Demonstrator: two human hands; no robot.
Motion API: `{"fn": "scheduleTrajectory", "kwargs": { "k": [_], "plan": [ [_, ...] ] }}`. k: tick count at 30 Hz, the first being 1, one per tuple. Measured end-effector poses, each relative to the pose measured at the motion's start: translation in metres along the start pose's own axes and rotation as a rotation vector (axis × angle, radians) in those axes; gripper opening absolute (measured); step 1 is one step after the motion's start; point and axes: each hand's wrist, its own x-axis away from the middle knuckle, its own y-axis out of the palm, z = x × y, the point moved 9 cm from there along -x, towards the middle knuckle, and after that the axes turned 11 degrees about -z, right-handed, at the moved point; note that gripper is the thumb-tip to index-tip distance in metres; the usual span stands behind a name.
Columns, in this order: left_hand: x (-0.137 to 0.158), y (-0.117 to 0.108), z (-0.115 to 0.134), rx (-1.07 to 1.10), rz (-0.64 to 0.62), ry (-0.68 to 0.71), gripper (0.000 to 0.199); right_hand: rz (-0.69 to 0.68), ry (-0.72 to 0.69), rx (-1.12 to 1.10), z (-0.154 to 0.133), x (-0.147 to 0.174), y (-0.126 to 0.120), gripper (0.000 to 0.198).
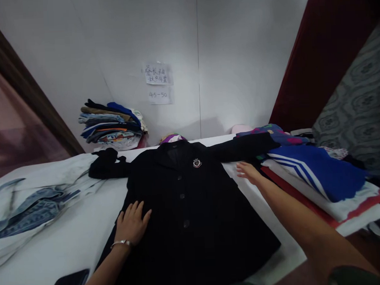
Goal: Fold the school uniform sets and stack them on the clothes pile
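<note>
A black buttoned jacket (168, 210) lies front side up across the white table, with a crest on its chest. Its left-hand sleeve (107, 165) is bunched up, while the other sleeve (240, 148) stretches out to the right over a clothes pile. My left hand (132, 222), with a bracelet at the wrist, rests flat on the jacket's left side, fingers spread. Just below the stretched sleeve is my right hand (248, 172), its fingers apart and nothing visible in them. I cannot tell whether it touches the cloth.
A stack of folded clothes (113, 125) stands at the back left by the wall. Jeans and pale garments (44, 203) lie at left, near a dark phone (68, 284). Blue striped clothing (320, 170) tops a loose pile at right. Handwritten paper signs (158, 74) hang on the wall.
</note>
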Motion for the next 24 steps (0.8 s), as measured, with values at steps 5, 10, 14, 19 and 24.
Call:
{"fn": "scheduleTrajectory", "kwargs": {
  "k": [5,10,14,19,24],
  "plan": [
    [0.002,0.000,0.001,-0.024,0.015,0.003,0.060,0.060,0.022,-0.239,-0.006,-0.053,0.003,0.032],
    [0.003,0.002,-0.002,-0.030,0.009,-0.018,0.063,0.100,-0.138,-0.387,-0.069,-0.103,-0.002,0.014],
    [0.003,0.005,-0.004,-0.017,0.011,-0.017,0.061,0.207,-0.287,-0.431,-0.119,-0.133,-0.031,0.013],
    [0.002,0.006,-0.004,0.045,0.000,-0.010,0.062,0.200,-0.177,-0.353,-0.084,-0.140,-0.032,0.014],
    [0.008,0.001,0.002,0.083,0.010,-0.023,0.058,0.063,0.041,-0.214,-0.010,-0.114,-0.004,0.023]
  ]
}}
